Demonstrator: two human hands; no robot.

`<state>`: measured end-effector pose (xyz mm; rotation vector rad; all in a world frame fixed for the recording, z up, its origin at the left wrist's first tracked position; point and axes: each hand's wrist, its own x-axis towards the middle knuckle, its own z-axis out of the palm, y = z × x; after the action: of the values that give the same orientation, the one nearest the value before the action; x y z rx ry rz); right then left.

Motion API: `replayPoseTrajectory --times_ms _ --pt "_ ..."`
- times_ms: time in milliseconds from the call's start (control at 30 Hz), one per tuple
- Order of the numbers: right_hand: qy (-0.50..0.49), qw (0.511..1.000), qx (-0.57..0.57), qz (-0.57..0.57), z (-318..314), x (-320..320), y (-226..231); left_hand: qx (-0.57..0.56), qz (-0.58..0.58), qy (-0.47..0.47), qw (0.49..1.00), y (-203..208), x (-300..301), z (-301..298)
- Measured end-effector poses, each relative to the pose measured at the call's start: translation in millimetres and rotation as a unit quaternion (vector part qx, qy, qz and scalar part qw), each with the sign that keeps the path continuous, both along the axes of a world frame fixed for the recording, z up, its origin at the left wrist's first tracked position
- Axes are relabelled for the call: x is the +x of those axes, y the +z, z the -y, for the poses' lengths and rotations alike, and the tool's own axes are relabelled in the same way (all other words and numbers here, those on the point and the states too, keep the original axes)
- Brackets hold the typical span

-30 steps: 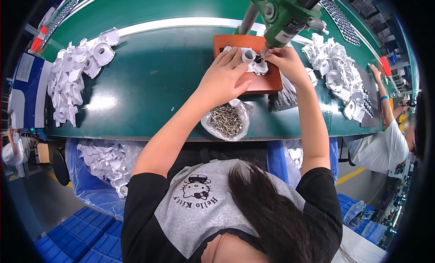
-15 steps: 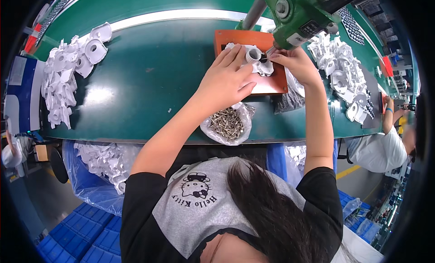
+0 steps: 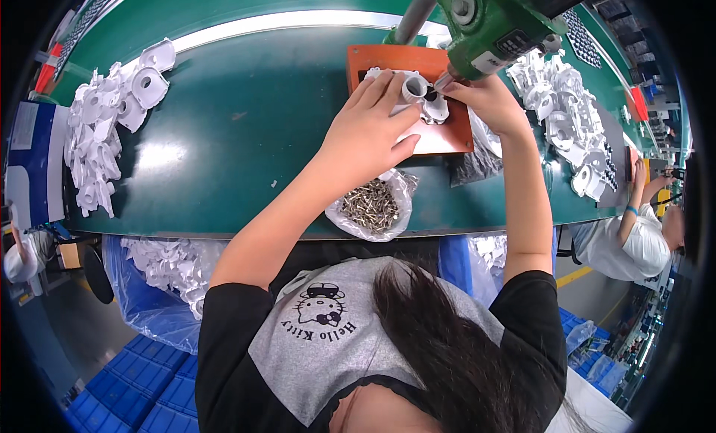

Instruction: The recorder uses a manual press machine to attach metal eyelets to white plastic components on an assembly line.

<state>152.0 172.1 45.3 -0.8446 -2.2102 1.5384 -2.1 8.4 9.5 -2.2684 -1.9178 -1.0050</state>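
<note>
A white plastic part (image 3: 415, 88) with a round upright tube lies on the orange press base (image 3: 361, 60). My left hand (image 3: 369, 127) rests over the part's left side, fingers stretched along it and holding it in place, thumb apart. My right hand (image 3: 485, 101) is at the part's right end, fingertips pinched together just beside the metal tip (image 3: 443, 82) of the green press (image 3: 485, 30). What the pinch holds is hidden. A small black piece (image 3: 431, 95) shows beside the tube.
A clear bag of metal screws or pins (image 3: 371, 207) sits near the table edge, and a bag of dark small parts (image 3: 477, 164) beside the base. White parts are heaped left (image 3: 97, 135) and right (image 3: 567, 120). A co-worker (image 3: 626, 239) is at far right.
Both hands stay at the white part; my right fingertips have shifted slightly beside the press tip. At far right, the co-worker's head and arm have moved.
</note>
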Motion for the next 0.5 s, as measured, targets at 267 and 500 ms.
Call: replayPoseTrajectory --times_ms 267,500 --pt "-0.018 0.995 0.087 0.046 16.1 -3.8 -3.7 -0.006 -0.008 0.002 1.0 3.3 0.7 -0.7" --pt "0.045 0.985 0.165 0.004 -49.5 -3.3 23.3 0.009 -0.001 -0.006 1.0 3.4 -0.2 -1.4"
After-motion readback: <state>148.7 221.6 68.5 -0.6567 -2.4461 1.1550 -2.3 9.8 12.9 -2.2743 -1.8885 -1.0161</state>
